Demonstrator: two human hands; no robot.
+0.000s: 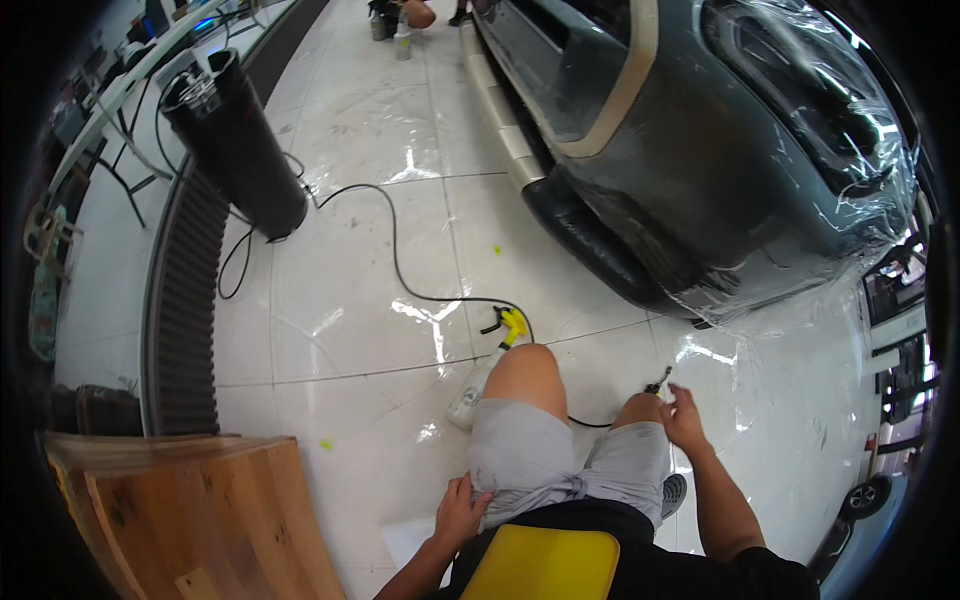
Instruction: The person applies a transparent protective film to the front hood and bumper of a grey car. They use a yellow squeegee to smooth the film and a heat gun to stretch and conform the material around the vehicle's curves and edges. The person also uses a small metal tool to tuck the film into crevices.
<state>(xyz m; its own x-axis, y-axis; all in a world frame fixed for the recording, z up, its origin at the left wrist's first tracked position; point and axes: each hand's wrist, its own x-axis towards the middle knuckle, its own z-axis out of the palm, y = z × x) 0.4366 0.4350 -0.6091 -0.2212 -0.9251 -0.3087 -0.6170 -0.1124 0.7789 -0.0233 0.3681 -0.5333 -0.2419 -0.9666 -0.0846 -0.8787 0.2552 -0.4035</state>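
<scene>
Head view: left grip (458, 510) released, laid on grey shorts (525, 445), probably for support. Right grip (683, 415) loosely bent, nothing visibly grasped; black nozzle (656, 386) just beside its fingertips, touch unclear. Spray bottle (476, 388) ahead of left grip, likely for easy reach. Film-covered car (690, 200) ahead of right grip, wrapping presumably shielding surface.

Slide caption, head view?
Left hand on grey fabric shorts, right hand near right knee; dark-grey car partly covered in clear plastic film.

Glossy floor tiles (340, 325) are reflecting light, while near left, grained wooden boards (215, 515) are looking smooth. Wrinkled clear plastic film (840, 215) is shining at right; matt cloth shorts (520, 440) are showing creases.
</scene>
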